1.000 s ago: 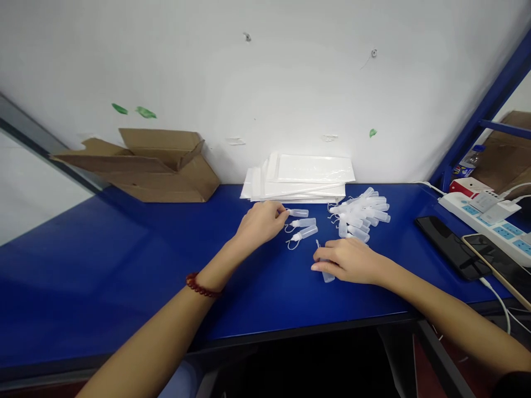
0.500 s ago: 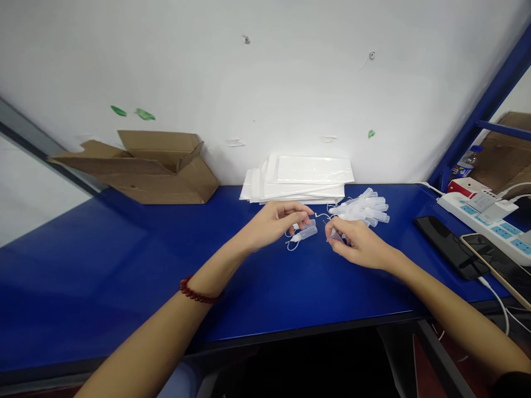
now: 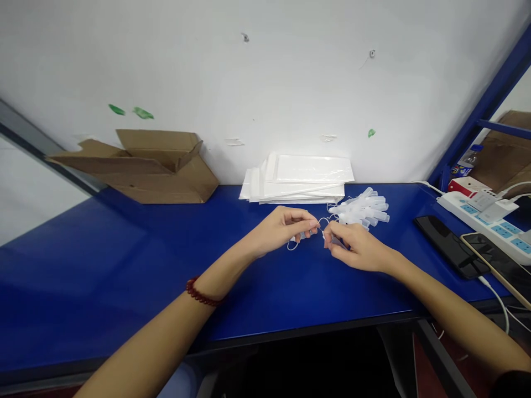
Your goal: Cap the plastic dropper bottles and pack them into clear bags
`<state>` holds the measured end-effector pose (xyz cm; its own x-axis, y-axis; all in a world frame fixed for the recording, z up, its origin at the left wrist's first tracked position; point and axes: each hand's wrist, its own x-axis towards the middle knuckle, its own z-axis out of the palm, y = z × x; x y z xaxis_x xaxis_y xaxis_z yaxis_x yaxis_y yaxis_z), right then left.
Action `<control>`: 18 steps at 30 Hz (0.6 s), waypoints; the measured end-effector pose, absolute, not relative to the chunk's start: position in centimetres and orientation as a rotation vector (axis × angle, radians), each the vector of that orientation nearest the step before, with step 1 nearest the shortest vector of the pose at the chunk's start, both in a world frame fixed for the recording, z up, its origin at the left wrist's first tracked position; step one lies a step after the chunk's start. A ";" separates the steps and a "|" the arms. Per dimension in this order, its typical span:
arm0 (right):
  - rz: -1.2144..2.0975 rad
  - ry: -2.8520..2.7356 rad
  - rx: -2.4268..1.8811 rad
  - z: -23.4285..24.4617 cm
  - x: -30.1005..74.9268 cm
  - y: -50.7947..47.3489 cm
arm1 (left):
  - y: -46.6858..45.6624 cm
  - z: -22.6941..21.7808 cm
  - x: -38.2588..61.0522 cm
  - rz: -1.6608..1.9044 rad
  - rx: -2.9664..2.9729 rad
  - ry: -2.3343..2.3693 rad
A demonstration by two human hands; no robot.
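Note:
In the head view, my right hand [image 3: 359, 244] is closed around a small translucent dropper bottle, mostly hidden by the fingers. A thin white cord [image 3: 324, 219] arches from that bottle across to my left hand [image 3: 284, 229]. The thumb and index finger of my left hand pinch the cord's end. Below the left hand, partly covered, another dropper bottle [image 3: 303, 236] lies on the blue table [image 3: 265, 298] with its white loop showing. Just beyond my right hand is a pile of similar dropper bottles [image 3: 367, 207].
White flat packets [image 3: 307, 171] are stacked against the wall. An open cardboard box [image 3: 174, 179] stands at the back left. On the right lie two phones, a dark one [image 3: 450, 246] and a light-edged one [image 3: 498, 265], beside a power strip [image 3: 477, 213] with cables.
My left hand has moved slightly right and down, its fingertips closing on the cord. The bottle in my right hand is now nearer to it, and the lying bottles are more covered.

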<state>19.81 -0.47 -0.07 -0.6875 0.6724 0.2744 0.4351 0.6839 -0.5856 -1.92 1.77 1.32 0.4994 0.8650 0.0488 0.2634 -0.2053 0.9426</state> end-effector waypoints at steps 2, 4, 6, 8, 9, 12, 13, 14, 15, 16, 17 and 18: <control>0.676 -2.409 -0.851 0.0 19.8 -0.5 | 1.8 1.3 -1.9 0.739 1.735 0.963; 0.680 -2.398 -0.848 0.0 19.8 -0.5 | 1.8 1.2 -1.9 0.734 1.746 0.973; 0.680 -2.394 -0.847 0.1 19.8 -0.5 | 1.8 1.2 -1.9 0.723 1.759 0.985; 0.675 -2.395 -0.848 0.1 19.8 -0.5 | 1.8 1.2 -1.9 0.708 1.764 0.993; 0.674 -2.397 -0.848 0.1 19.8 -0.5 | 1.8 1.2 -1.9 0.704 1.764 0.994; 0.677 -2.407 -0.855 0.1 19.8 -0.5 | 1.7 1.2 -1.8 0.706 1.762 0.992; 0.680 -2.410 -0.859 0.1 19.8 -0.5 | 1.7 1.3 -1.8 0.707 1.763 0.994; 0.682 -2.412 -0.864 0.0 19.8 -0.5 | 1.7 1.3 -1.8 0.707 1.765 0.997; 0.684 -2.412 -0.867 0.0 19.8 -0.5 | 1.7 1.3 -1.7 0.706 1.767 1.000; 0.686 -2.411 -0.866 0.0 19.8 -0.5 | 1.7 1.3 -1.7 0.707 1.771 1.002; 0.690 -2.410 -0.862 0.0 19.8 -0.5 | 1.7 1.3 -1.7 0.709 1.776 1.000; 0.696 -2.407 -0.858 0.0 19.8 -0.5 | 1.7 1.3 -1.7 0.714 1.781 0.997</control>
